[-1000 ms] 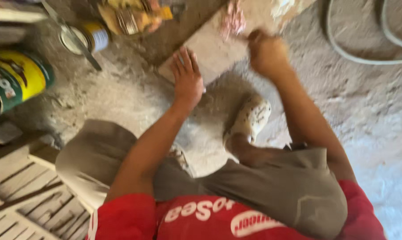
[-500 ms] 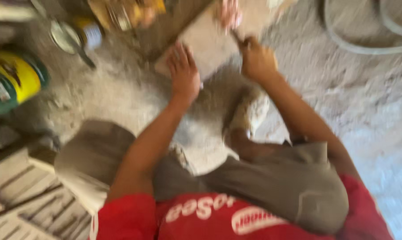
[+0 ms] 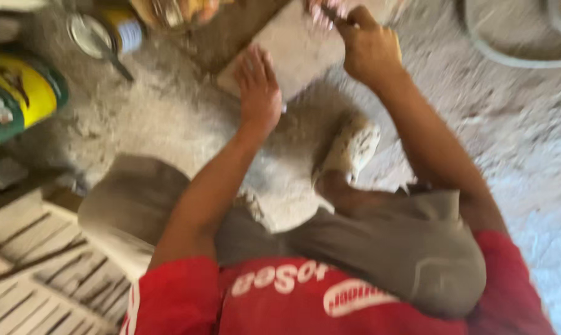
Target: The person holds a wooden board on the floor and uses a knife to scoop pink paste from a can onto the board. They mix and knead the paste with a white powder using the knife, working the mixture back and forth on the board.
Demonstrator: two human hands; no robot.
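Observation:
A flat pale board [image 3: 299, 53] lies on the dusty ground in front of me. My left hand [image 3: 259, 93] rests flat on its near edge, fingers spread, pressing down. My right hand [image 3: 368, 46] is closed around a thin dark tool whose tip sits on the board near something pink [image 3: 324, 9] at the frame's top. The picture is blurred, so the tool's kind is unclear. I am crouched, with grey trousers and a dusty shoe [image 3: 350, 146] below my hands.
A yellow and green can [image 3: 17, 99] lies at the left. A small open tin [image 3: 104, 31] with a stick in it stands behind it. A pale hose [image 3: 510, 56] curves at upper right. Slatted wood [image 3: 39, 273] fills the lower left.
The view has shifted, so both hands and the board sit higher in the frame. My right hand has moved a little along the board; my left hand stays pressed on it.

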